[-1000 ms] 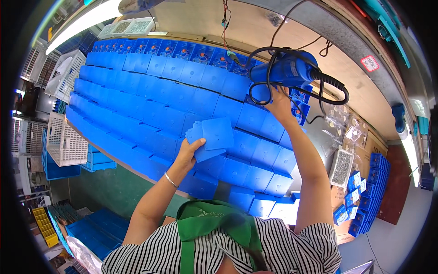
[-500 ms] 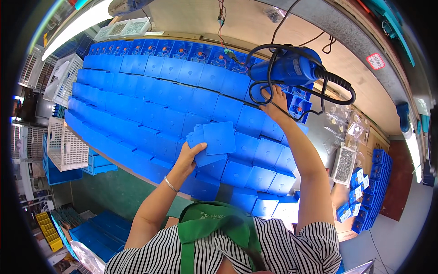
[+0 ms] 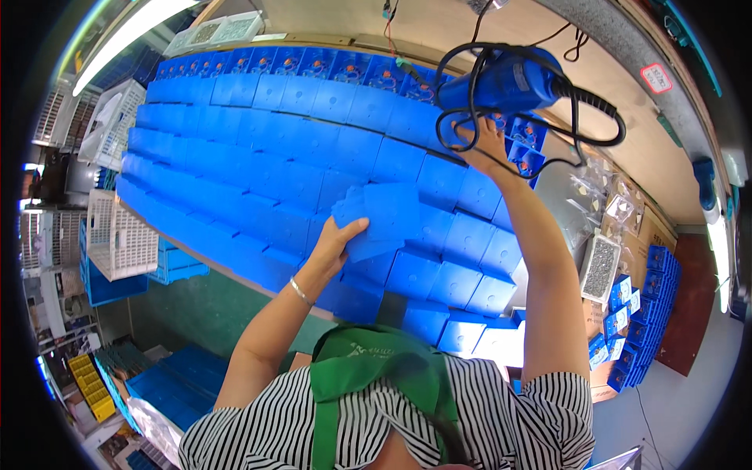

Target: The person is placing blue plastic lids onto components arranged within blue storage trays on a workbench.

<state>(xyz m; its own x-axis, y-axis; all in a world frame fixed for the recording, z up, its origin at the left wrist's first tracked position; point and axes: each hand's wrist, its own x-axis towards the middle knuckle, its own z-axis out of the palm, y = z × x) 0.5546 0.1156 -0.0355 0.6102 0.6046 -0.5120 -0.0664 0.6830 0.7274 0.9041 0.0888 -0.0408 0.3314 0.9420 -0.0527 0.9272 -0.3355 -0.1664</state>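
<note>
My left hand point(image 3: 335, 239) is closed around a fanned stack of thin square blue plastic covers point(image 3: 392, 210), held over the middle of the rows, thumb on top. My right hand point(image 3: 486, 142) reaches to the far right, fingers stretched out and apart on the blue surface beside the last open boxes. Looped black cable and a hanging blue power tool point(image 3: 513, 84) partly hide its fingertips. Rows of blue boxes point(image 3: 266, 153) topped with flat covers fill the table. In the back row, open boxes point(image 3: 348, 72) show orange parts and wires inside.
A white tray of small metal parts point(image 3: 601, 268) stands at the right, near plastic bags point(image 3: 591, 188) and stacked blue boxes point(image 3: 654, 301). White crates point(image 3: 121, 235) stand at the left. The tool's black cable point(image 3: 580, 160) loops around my right hand.
The view has shifted slightly. My right hand has moved a little farther away along the right end of the rows, fingers spread. My left hand still holds the covers.
</note>
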